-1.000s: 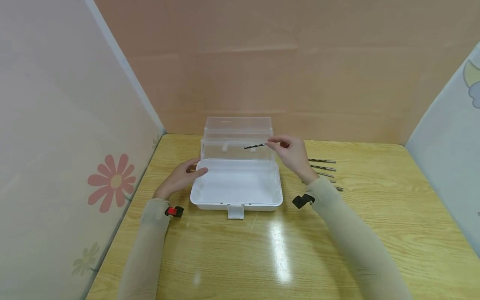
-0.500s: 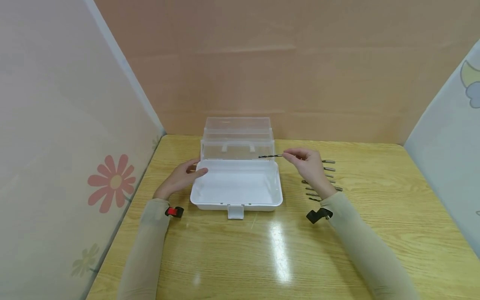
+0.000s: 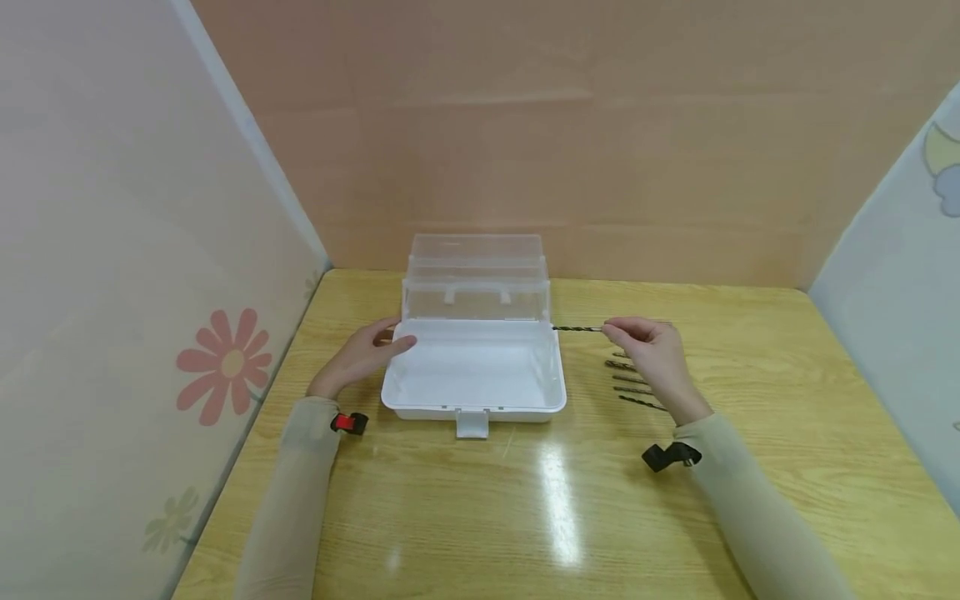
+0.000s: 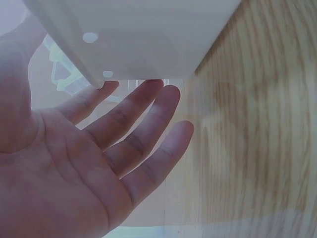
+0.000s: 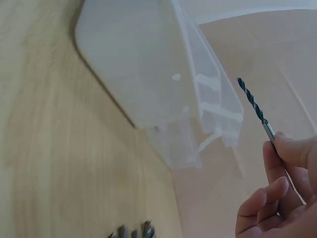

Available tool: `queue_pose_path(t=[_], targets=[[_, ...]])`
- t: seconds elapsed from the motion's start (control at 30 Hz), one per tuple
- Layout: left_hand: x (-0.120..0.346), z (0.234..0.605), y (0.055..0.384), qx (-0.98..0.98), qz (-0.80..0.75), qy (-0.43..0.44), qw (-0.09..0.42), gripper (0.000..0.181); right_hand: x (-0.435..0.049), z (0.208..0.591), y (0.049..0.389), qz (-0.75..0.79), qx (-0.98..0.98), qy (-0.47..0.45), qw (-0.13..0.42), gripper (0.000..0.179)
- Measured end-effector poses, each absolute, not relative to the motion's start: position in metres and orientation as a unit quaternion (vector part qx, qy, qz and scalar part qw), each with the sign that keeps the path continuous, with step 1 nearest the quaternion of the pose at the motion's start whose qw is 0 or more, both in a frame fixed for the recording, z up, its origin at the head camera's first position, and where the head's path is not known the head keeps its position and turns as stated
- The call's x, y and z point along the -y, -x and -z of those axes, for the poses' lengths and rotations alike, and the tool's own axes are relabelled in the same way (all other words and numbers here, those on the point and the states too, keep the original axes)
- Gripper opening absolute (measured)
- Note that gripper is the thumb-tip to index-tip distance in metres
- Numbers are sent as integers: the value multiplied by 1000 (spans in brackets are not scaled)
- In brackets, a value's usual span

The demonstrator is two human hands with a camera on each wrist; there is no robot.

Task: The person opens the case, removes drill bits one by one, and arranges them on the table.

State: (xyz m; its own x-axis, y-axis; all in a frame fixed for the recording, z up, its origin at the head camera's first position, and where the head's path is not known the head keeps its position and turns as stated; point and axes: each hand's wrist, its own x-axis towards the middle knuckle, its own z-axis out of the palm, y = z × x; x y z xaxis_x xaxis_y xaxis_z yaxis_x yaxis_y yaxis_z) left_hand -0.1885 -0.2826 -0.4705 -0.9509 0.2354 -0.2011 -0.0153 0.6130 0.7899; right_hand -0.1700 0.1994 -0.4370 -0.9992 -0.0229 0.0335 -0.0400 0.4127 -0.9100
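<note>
A white plastic box [image 3: 474, 367] stands with its translucent lid [image 3: 476, 300] raised at the back. My left hand [image 3: 360, 358] is at its left back corner, thumb over the rim. In the left wrist view, the fingers [image 4: 168, 144] are spread and nearly straight, some fingertips touching the box. To the right of the box, my right hand [image 3: 651, 358] pinches a dark twist drill bit [image 3: 576, 328] by its silver shank, the fluted end pointing left. On the table beneath that hand lie several more drill bits [image 3: 641, 404], partly hidden by it.
The front latch [image 3: 472, 423] of the box hangs down. A pale patterned panel [image 3: 150, 250] borders the wooden table [image 3: 465, 517] on the left, and another stands on the right. Behind the table rises a brownish backdrop [image 3: 480, 125].
From above the raised lid, my right hand has moved right and toward me with the drill bit, now over the row of bits. My left hand has stayed put.
</note>
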Motion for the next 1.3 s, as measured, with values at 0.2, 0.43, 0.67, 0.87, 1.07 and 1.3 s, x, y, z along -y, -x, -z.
queue_pose_path(t=[0.2, 0.43, 0.67, 0.87, 1.07, 1.3], targets=[[280, 470, 189, -885, -439, -61, 145, 92, -225, 447, 151, -519, 855, 6, -15, 54], [283, 471, 189, -886, -437, -65, 143, 90, -247, 461, 131, -476, 878, 31, -39, 58], [281, 473, 190, -886, -437, -64, 144, 90, -266, 470, 116, -423, 904, 41, -43, 53], [281, 473, 190, -885, -439, -65, 143, 89, -278, 480, 107, -390, 920, 33, -31, 43], [282, 473, 190, -885, -437, -65, 147, 90, -289, 485, 99, -362, 932, -12, -21, 29], [283, 473, 190, -886, -435, -66, 145, 90, -297, 486, 97, -320, 946, -61, -12, 17]])
